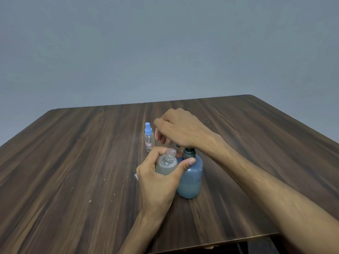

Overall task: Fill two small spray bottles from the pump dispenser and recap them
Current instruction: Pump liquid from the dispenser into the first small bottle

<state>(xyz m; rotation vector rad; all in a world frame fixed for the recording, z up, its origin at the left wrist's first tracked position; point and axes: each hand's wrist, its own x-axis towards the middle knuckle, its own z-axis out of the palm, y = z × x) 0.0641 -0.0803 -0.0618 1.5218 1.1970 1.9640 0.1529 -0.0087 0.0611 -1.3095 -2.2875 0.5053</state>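
A blue pump dispenser (190, 178) stands on the wooden table (73, 162), partly filled with pale liquid. My right hand (181, 129) rests on top of its dark pump head, palm down, fingers curled over the nozzle. My left hand (157, 180) holds an uncapped clear spray bottle (167, 162) tilted against the dispenser, its threaded neck under the nozzle; cloudy liquid with bubbles fills much of it. A second small clear spray bottle (149, 137) with a blue cap stands upright just behind, apart from both hands.
A small whitish object (136, 176) pokes out at the left edge of my left hand. Pale specks (89, 200) dot the wood on the left. The table's near edge runs at lower right; a grey wall lies behind.
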